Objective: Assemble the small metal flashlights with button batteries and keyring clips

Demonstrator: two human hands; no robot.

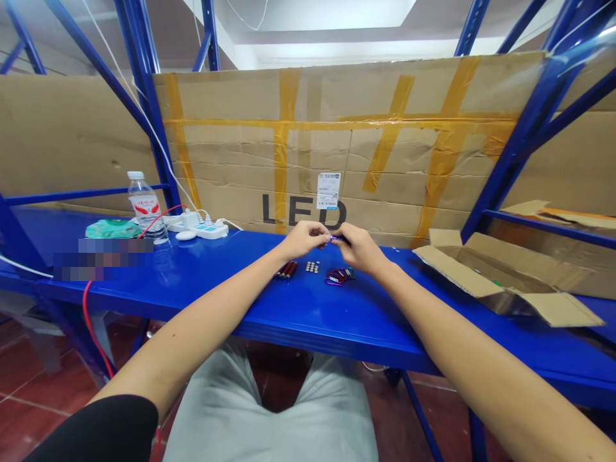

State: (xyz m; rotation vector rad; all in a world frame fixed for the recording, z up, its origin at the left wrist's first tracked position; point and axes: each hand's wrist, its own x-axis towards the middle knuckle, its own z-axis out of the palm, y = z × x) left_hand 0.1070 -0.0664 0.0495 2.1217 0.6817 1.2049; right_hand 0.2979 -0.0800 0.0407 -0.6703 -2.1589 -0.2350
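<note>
Right hand (359, 247) grips a small purple piece (336, 238) above the worktop (298, 308). Left hand (304, 239) is pinched at the piece's left end; whether it grips the piece cannot be told. Nearby on the worktop lie dark red tubes (287, 270), silver discs (312, 267) and coloured carabiners (337, 276). An open carton (553, 309) stands far right; a bottle (145, 206), far left.

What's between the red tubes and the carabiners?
Small silver discs lie between the red tubes and the carabiners, as the head view shows.
</note>
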